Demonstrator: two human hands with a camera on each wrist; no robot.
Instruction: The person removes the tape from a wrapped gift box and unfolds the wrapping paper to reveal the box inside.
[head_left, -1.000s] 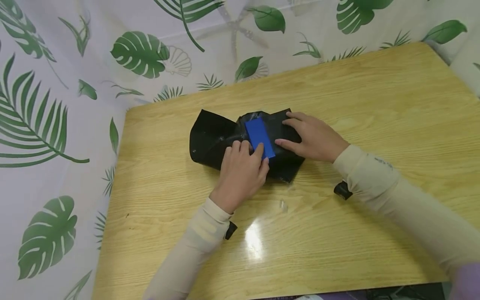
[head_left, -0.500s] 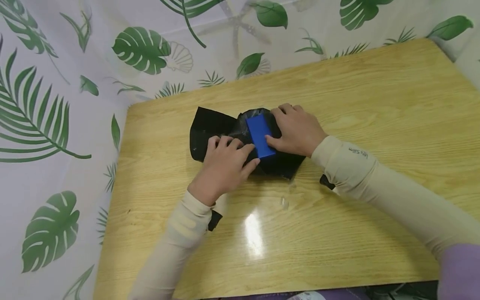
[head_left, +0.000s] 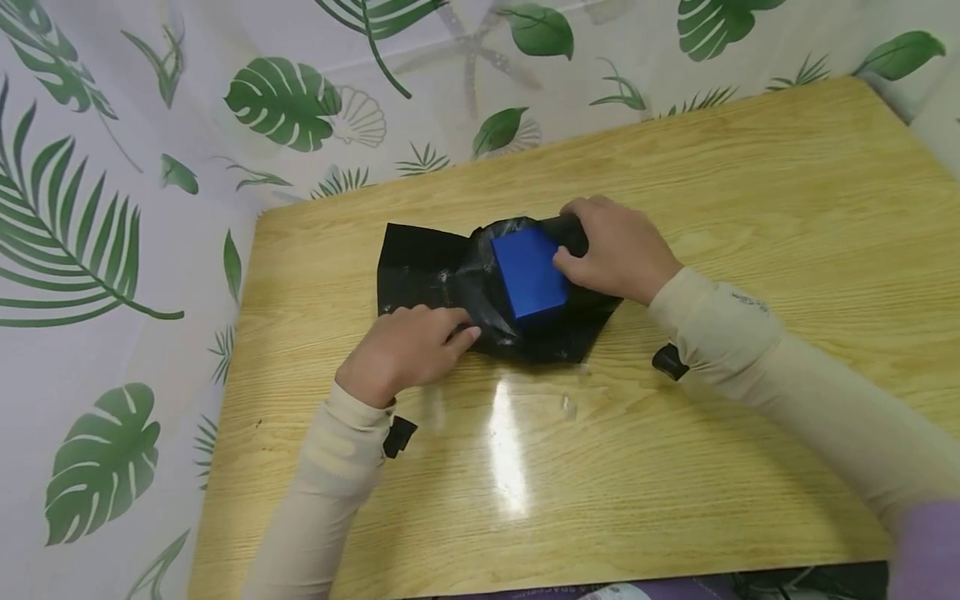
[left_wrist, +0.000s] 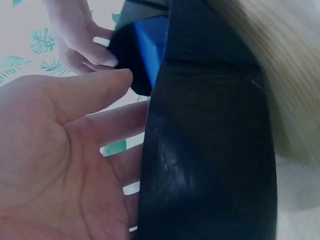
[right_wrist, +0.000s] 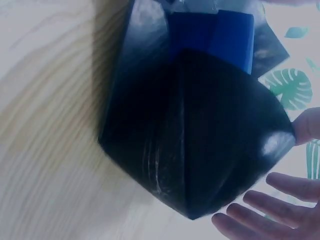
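A blue box (head_left: 531,279) lies on a creased black plastic sheet (head_left: 420,262), its upper face exposed. Along the sheet's near left edge is my left hand (head_left: 405,350); the left wrist view shows its fingers passing behind the sheet, with the thumb (left_wrist: 112,87) raised off it. My right hand (head_left: 622,250) holds the sheet's right flap, thumb by the box's right side and fingers over the far edge. In the right wrist view that flap (right_wrist: 220,135) bulges up and covers part of the blue box (right_wrist: 215,35). Some right fingertips are hidden in the head view.
Everything rests on a wood-grain table (head_left: 712,458). A leaf-patterned cloth (head_left: 300,183) hangs behind and to the left. Small clear scraps (head_left: 568,407) lie in front of the sheet. Purple and dark items (head_left: 660,588) show beyond the near edge.
The right hand first moved left onto the box's edge, then back right with the flap, uncovering more blue. The left hand moved left and nearer, off the box, and the left end lies flatter.
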